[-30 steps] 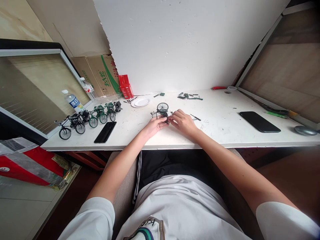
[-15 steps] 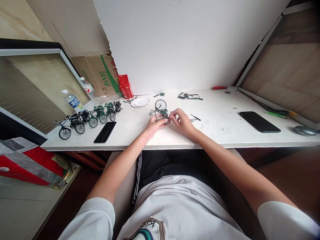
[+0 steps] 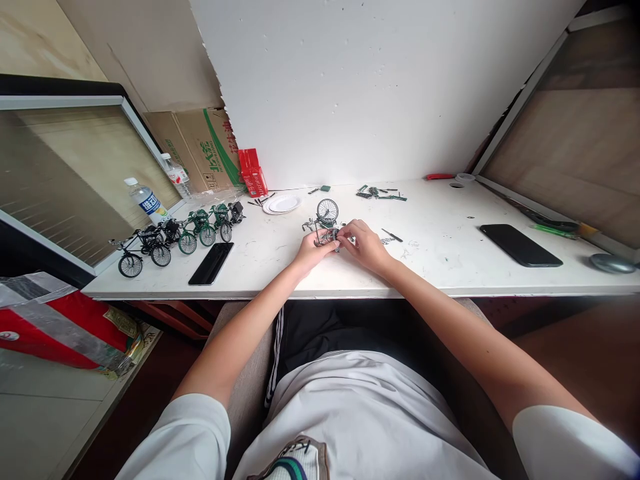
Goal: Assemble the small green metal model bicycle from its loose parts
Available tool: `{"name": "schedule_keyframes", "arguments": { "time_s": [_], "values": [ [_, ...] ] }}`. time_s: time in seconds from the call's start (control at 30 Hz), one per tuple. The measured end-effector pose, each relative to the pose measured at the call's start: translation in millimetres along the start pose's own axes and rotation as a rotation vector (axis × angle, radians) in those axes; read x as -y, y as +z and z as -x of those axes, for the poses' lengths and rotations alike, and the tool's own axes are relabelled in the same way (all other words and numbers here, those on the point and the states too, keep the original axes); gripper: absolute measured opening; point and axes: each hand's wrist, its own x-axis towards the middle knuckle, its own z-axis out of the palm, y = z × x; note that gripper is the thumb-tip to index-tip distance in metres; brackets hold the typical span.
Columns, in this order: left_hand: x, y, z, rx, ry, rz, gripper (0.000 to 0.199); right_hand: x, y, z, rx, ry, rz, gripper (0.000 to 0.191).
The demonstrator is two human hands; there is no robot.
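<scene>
A small model bicycle (image 3: 327, 212) is held above the white desk, one spoked wheel pointing away from me. My left hand (image 3: 311, 251) is closed round its frame from the left. On the other side my right hand (image 3: 365, 241) pinches with thumb and forefinger at the model's near right part; whether a tiny piece sits between those fingertips cannot be seen. A thin dark screwdriver-like tool (image 3: 393, 235) and some tiny metal parts (image 3: 387, 241) lie just right of my right hand.
Several finished model bicycles (image 3: 150, 250) stand at the left, beside a black phone (image 3: 211, 264). White plates (image 3: 283, 204), green model parts (image 3: 380, 193) and a red box (image 3: 253, 175) lie towards the back. Another phone (image 3: 520, 245) rests at the right.
The model bicycle has turned slightly and shifted a little right. My right hand's fingertips have come in closer against it, nearer to my left thumb.
</scene>
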Motion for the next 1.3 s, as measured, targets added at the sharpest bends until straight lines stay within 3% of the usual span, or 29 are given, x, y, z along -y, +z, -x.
{"name": "schedule_keyframes", "arguments": {
  "time_s": [0.4, 0.77, 1.3],
  "values": [
    [0.5, -1.0, -1.2, 0.040, 0.020, 0.002, 0.050, 1.2, -2.7, -0.6, 0.035, -0.057, 0.137, 0.016],
    [4.1, 0.8, -0.8, 0.008, 0.060, -0.051, 0.052, 1.4, -3.9, -1.7, 0.006, 0.189, -0.288, 0.024],
    [2.4, 2.1, 1.4, -0.003, 0.046, -0.086, 0.053, -0.1, -5.6, -5.5, 0.078, 0.395, -0.544, 0.040]
  ]
}}
